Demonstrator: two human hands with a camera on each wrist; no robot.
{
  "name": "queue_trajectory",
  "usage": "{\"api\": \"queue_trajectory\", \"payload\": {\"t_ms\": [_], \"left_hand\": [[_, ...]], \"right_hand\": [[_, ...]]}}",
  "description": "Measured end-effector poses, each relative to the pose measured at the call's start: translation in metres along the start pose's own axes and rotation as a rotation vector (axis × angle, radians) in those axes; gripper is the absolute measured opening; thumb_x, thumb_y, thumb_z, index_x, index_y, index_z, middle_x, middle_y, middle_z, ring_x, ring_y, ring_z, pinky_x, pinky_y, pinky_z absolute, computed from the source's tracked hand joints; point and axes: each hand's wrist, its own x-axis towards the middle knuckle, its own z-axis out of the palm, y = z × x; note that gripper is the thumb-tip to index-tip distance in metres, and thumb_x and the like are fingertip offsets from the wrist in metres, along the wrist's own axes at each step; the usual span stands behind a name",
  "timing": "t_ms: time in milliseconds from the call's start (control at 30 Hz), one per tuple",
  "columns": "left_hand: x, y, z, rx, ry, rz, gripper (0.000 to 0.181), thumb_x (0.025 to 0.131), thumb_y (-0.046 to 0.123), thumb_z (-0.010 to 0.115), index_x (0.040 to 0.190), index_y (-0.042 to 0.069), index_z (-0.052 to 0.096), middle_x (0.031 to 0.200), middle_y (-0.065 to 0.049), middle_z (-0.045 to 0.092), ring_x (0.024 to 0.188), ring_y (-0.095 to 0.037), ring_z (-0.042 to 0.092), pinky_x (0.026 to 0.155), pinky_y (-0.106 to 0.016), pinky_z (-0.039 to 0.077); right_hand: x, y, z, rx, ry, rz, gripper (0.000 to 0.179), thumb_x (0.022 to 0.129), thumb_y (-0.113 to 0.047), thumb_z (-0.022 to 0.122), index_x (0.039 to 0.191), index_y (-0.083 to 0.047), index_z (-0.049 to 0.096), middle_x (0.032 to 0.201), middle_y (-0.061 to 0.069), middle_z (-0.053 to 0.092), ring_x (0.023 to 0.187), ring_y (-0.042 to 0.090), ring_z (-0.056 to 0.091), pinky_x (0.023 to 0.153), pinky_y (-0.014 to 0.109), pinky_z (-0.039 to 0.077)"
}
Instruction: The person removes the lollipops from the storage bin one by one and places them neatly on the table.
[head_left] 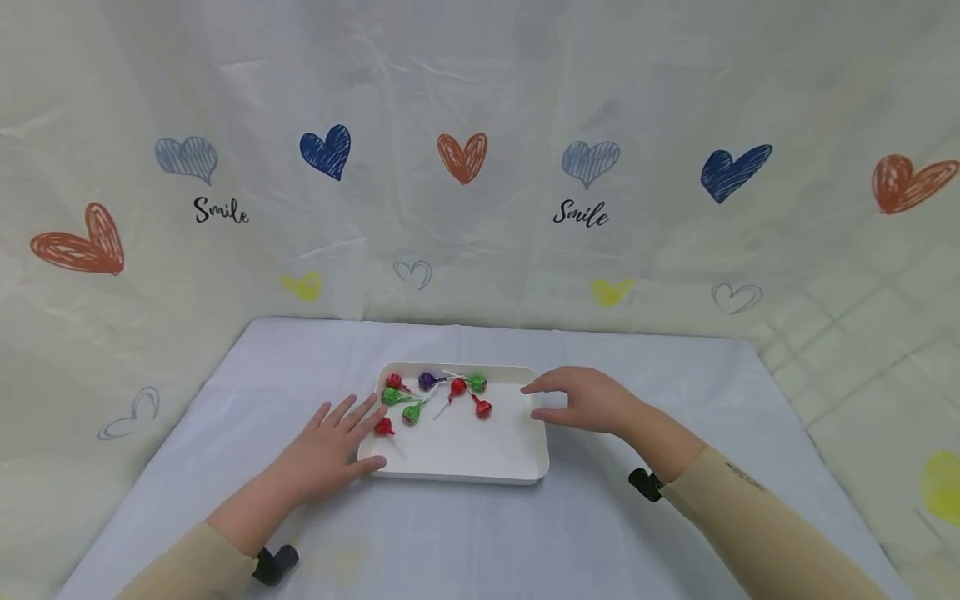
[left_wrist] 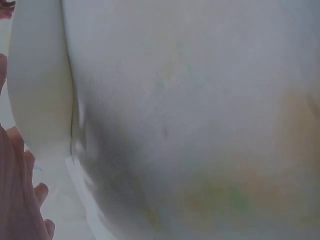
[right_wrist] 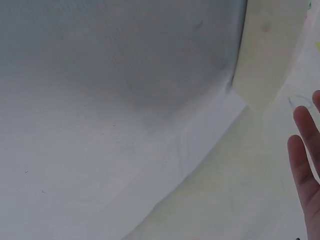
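A shallow white tray (head_left: 468, 450) lies on the table, with several wrapped lollipops in its left and back part. Among them are a purple lollipop (head_left: 427, 381), a green lollipop (head_left: 411, 414) and a red lollipop (head_left: 483, 409). My left hand (head_left: 326, 450) is at the tray's left side, fingers spread and thumb over the near left corner, close to another red lollipop (head_left: 384, 427). Across from it, my right hand (head_left: 588, 400) reaches the right rim with thumb and fingers apart and nothing between them. Both wrist views show the tray's outer wall beside the fingers.
A white cloth (head_left: 450, 542) covers the table around the tray. Behind it hangs a pale sheet (head_left: 517, 75) printed with hearts and the word Smile. Each wrist carries a small black device (head_left: 276, 565) below the sleeve cuff.
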Motion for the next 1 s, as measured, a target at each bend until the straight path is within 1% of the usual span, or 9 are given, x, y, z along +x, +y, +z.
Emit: {"api": "queue_trajectory", "payload": {"t_ms": [167, 300, 400, 500, 600, 733, 833, 967, 1000], "left_hand": [[0.0, 0.0, 0.002, 0.001, -0.005, -0.007, 0.09, 0.089, 0.073, 0.05, 0.158, 0.022, 0.026, 0.166, -0.003, 0.017, 0.151, -0.035, 0.011, 0.119, -0.061, 0.006], [0.0, 0.002, 0.001, 0.002, -0.008, -0.011, 0.09, 0.088, 0.073, 0.051, 0.158, 0.022, 0.027, 0.166, -0.003, 0.017, 0.151, -0.035, 0.011, 0.118, -0.061, 0.006], [-0.001, 0.004, -0.001, -0.008, -0.012, -0.015, 0.09, 0.088, 0.073, 0.052, 0.158, 0.021, 0.028, 0.165, -0.004, 0.017, 0.151, -0.036, 0.011, 0.118, -0.062, 0.006], [-0.001, 0.005, -0.001, -0.009, -0.016, -0.02, 0.091, 0.088, 0.073, 0.051, 0.158, 0.021, 0.026, 0.166, -0.003, 0.017, 0.151, -0.035, 0.011, 0.118, -0.061, 0.006], [0.0, 0.006, 0.001, -0.008, -0.013, -0.02, 0.091, 0.088, 0.073, 0.051, 0.159, 0.021, 0.026, 0.166, -0.003, 0.016, 0.151, -0.036, 0.011, 0.118, -0.061, 0.007], [0.0, 0.006, 0.001, -0.008, -0.006, -0.019, 0.09, 0.088, 0.071, 0.052, 0.158, 0.02, 0.027, 0.166, -0.003, 0.017, 0.151, -0.036, 0.011, 0.118, -0.061, 0.007], [-0.001, 0.006, 0.0, -0.013, -0.005, -0.021, 0.09, 0.088, 0.07, 0.054, 0.158, 0.02, 0.027, 0.166, -0.004, 0.017, 0.151, -0.036, 0.011, 0.118, -0.061, 0.007], [-0.001, 0.007, 0.0, -0.013, -0.004, -0.021, 0.089, 0.089, 0.069, 0.053, 0.158, 0.02, 0.027, 0.166, -0.004, 0.017, 0.151, -0.036, 0.011, 0.118, -0.061, 0.006], [-0.001, 0.007, 0.0, -0.01, -0.004, -0.021, 0.089, 0.089, 0.069, 0.053, 0.158, 0.02, 0.026, 0.166, -0.004, 0.016, 0.151, -0.035, 0.011, 0.118, -0.061, 0.006]], "right_hand": [[0.012, 0.0, 0.001, 0.012, -0.027, -0.017, 0.039, 0.088, -0.039, 0.075, 0.125, -0.027, 0.07, 0.125, -0.007, 0.067, 0.121, 0.02, 0.059, 0.102, 0.044, 0.048], [0.021, 0.0, 0.001, 0.031, -0.045, -0.033, 0.041, 0.087, -0.038, 0.076, 0.126, -0.027, 0.07, 0.126, -0.008, 0.066, 0.123, 0.019, 0.058, 0.103, 0.043, 0.047], [0.028, -0.002, 0.0, 0.032, -0.069, -0.022, 0.041, 0.087, -0.038, 0.076, 0.126, -0.029, 0.07, 0.127, -0.01, 0.065, 0.125, 0.018, 0.057, 0.104, 0.043, 0.046], [0.034, -0.005, 0.0, 0.028, -0.096, -0.014, 0.041, 0.087, -0.038, 0.077, 0.126, -0.03, 0.07, 0.126, -0.012, 0.065, 0.122, 0.017, 0.058, 0.103, 0.042, 0.047], [0.041, -0.006, 0.0, 0.033, -0.128, -0.021, 0.041, 0.087, -0.036, 0.077, 0.126, -0.028, 0.07, 0.125, -0.011, 0.066, 0.117, 0.019, 0.061, 0.1, 0.041, 0.049], [0.051, -0.01, 0.0, 0.032, -0.175, -0.044, 0.039, 0.087, -0.033, 0.077, 0.125, -0.026, 0.071, 0.125, -0.005, 0.068, 0.114, 0.023, 0.062, 0.096, 0.042, 0.05], [0.06, -0.013, 0.002, 0.002, -0.203, -0.059, 0.037, 0.087, -0.032, 0.078, 0.124, -0.029, 0.071, 0.123, -0.006, 0.068, 0.114, 0.019, 0.062, 0.096, 0.04, 0.05], [0.069, -0.016, 0.006, -0.045, -0.226, -0.096, 0.035, 0.086, -0.03, 0.079, 0.12, -0.031, 0.073, 0.119, -0.014, 0.068, 0.116, 0.011, 0.06, 0.1, 0.036, 0.048], [0.071, -0.017, 0.007, -0.052, -0.233, -0.11, 0.034, 0.086, -0.028, 0.079, 0.12, -0.031, 0.073, 0.119, -0.014, 0.069, 0.117, 0.011, 0.06, 0.1, 0.036, 0.047]]}}
